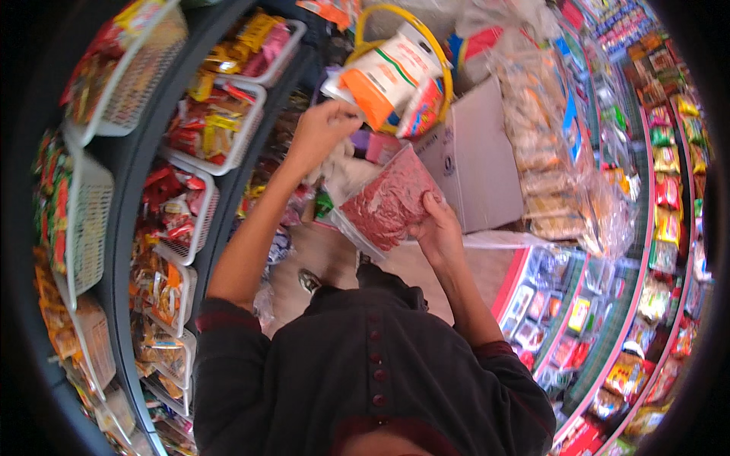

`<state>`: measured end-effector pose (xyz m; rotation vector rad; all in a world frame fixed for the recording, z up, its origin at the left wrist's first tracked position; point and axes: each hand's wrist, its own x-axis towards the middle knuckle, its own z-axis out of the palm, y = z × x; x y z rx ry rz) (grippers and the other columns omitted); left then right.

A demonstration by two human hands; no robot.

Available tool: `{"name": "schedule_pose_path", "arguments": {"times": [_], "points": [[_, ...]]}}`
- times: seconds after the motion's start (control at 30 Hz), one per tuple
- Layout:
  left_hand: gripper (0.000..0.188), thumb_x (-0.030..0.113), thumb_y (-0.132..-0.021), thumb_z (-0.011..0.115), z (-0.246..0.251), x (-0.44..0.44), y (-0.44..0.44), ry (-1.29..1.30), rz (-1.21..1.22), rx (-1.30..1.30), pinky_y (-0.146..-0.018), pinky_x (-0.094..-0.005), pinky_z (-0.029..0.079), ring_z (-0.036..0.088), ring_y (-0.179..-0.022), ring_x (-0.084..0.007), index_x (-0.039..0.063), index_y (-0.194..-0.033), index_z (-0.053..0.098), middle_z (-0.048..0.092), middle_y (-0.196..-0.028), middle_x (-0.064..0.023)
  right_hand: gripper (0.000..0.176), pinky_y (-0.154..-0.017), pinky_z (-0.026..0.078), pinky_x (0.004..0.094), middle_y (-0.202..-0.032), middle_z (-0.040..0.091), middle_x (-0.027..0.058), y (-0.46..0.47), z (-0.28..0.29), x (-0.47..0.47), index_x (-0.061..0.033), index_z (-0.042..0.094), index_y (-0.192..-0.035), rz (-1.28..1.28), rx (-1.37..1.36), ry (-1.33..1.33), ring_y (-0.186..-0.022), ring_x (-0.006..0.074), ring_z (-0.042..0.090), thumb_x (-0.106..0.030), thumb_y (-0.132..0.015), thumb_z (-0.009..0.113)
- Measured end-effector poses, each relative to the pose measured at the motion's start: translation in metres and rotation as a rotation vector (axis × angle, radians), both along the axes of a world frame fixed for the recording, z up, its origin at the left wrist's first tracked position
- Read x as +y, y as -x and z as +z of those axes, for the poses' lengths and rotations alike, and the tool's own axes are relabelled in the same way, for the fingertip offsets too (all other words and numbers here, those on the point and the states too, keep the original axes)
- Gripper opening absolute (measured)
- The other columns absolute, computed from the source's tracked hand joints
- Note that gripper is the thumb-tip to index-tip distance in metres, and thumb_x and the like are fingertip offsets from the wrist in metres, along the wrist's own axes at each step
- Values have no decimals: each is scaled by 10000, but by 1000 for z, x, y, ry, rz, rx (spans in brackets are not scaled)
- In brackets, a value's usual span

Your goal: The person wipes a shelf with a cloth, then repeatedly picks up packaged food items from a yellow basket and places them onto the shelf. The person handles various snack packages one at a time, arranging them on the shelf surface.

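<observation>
My right hand grips the side of a clear plastic bag filled with reddish, crumbly pieces. The bag tilts in front of my chest, with its transparent edge strip at the lower left. Up and to the left, my left hand has its fingers bent beside a white and orange packet. Whether it pinches anything is hard to make out. That packet leans in a basket with a yellow rim, next to a red and blue packet.
On the left, shelves carry white plastic baskets of wrapped snacks. An open cardboard box stands ahead, beside a stack of plastic-wrapped brown packs. Tiered shelves of packets curve along the right. My shoes are on the floor below.
</observation>
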<state>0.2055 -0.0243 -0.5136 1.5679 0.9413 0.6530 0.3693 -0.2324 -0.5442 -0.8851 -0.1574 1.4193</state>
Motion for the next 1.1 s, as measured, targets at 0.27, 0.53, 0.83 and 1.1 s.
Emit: {"name": "schedule_pose_path", "arguments": {"times": [0.27,0.53,0.83,1.1], "points": [[201,180,-882,634,1,-45,139,-112,95,-204,-798,-288,495,603,-861,-130,-7,-951,661,653,-880,-41,450,-660,559,321,-1209,595,97,59,109,68,-32,422,-1348,182,-192,-432,-965,212,642,-190,-942,536],[295,231,-942,611,59,-135,246,14,323,-319,-707,-244,477,594,-742,-92,-8,-1115,613,623,-883,-21,405,-500,520,315,-1208,604,58,175,289,109,-96,453,-1316,551,-129,-1123,-932,209,648,-228,-947,555],[267,215,-957,589,127,-233,315,-116,452,-416,-763,-246,454,566,-786,-70,16,-1132,619,605,-847,-4,433,-764,543,354,-1239,567,132,322,470,48,12,409,-1370,426,-178,-1898,-991,195,615,-81,-954,485],[264,216,-966,571,173,-295,351,-250,474,-455,-752,-236,456,575,-767,-78,19,-1135,621,604,-800,-4,262,-792,481,260,-1091,628,88,423,523,4,20,550,-1179,534,-406,-2247,-959,123,587,41,-921,518]]}}
